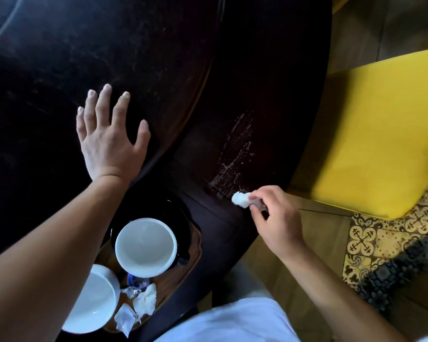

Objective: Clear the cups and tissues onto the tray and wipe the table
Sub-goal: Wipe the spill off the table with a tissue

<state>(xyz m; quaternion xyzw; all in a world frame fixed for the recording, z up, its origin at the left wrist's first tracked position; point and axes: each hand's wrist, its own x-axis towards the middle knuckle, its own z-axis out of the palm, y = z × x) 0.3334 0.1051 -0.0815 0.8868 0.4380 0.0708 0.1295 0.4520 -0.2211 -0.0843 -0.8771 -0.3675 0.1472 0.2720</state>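
I see the counter [158, 58] first. It is big, round and very dark, with a smooth top that shows faint scratches and a curved ring line. Near its edge there is a wet streak [235, 154] of tiny drops that shine a little.

Beside the counter sits a bright yellow seat [371, 134] with a soft, flat top and rounded corners. Under it the floor [371, 233] has wood planks and tiles with curly yellow and black patterns.

At the near edge of the counter lies a brown wooden tray [193, 245], smooth and glossy. On it stands a round white cup [145, 246] on a black shiny saucer [181, 218]. Another white cup [94, 299] stands just beside it, partly hidden by my left arm. Crumpled white tissues [146, 301] and crinkly clear wrappers [126, 317] lie on the tray next to the cups.

My left hand [106, 139] lies flat over the counter, grip released, fingers straight and spread. My right hand [277, 218] is at the counter's edge, its grip pinching a small scrunched white tissue wad [241, 199] just below the wet streak.
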